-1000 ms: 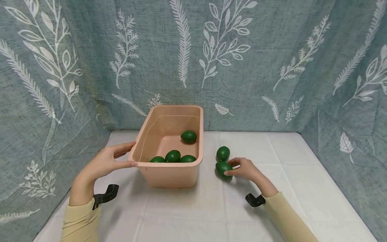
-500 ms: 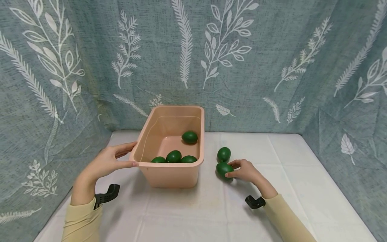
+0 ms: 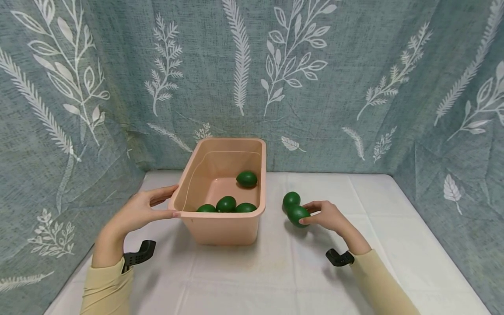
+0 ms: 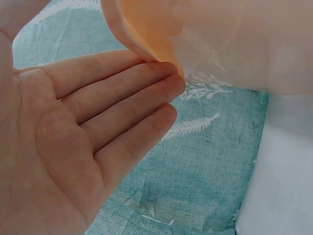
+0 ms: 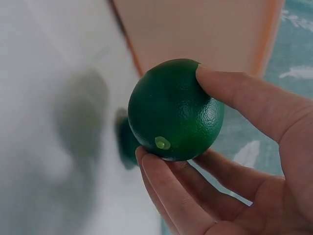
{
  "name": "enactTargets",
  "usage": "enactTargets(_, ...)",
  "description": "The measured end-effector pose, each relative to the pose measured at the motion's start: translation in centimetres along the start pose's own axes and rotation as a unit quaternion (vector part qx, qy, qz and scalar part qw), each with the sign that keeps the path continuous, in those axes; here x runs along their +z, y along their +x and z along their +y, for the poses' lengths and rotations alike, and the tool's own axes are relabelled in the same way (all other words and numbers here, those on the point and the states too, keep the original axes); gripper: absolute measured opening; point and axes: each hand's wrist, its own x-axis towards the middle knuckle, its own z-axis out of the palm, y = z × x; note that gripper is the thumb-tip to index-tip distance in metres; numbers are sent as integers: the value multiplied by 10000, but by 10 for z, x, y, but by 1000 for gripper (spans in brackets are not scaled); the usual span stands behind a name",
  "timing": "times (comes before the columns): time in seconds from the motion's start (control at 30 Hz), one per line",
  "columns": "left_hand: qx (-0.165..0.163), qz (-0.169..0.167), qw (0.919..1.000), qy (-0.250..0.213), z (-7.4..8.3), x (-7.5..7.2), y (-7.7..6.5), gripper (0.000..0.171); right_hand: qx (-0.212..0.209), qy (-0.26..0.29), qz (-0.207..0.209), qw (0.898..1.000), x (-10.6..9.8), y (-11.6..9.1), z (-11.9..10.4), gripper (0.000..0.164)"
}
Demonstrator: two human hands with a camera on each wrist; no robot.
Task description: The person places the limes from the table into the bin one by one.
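In the head view my right hand point(image 3: 326, 215) pinches a dark green lime point(image 3: 298, 216) between thumb and fingertips, above the white cloth. The right wrist view shows this lime point(image 5: 176, 110) from its stem end, its shadow falling apart from it on the cloth. Just behind it, a second lime point(image 3: 291, 200) lies on the table, partly overlapped. My left hand point(image 3: 139, 210) rests its fingertips and thumb at the left front corner of a peach plastic bin point(image 3: 226, 229). In the left wrist view the fingers point(image 4: 117, 93) are straight, their tips at the rim.
Inside the bin, one lime point(image 3: 246, 179) lies toward the back right and several more point(image 3: 226, 204) sit along the front wall. A white cloth point(image 3: 244, 280) covers the table. Blue-green leaf-print curtain point(image 3: 315, 109) stands behind and at both sides.
My right hand has raised the front lime off the table and shifted it slightly right. The left hand and the bin hold their place.
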Motion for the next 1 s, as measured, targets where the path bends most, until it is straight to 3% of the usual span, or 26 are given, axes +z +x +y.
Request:
enactTargets(0.5,-32,-30,10000,-39,1,-1,0,74,-354,-132,-88,9992,-40,7,-35,57)
enactTargets(1.0,19,-19,10000,-39,0,-1,-2,73,-569,-613,-211,9963,-68,28,-88,62)
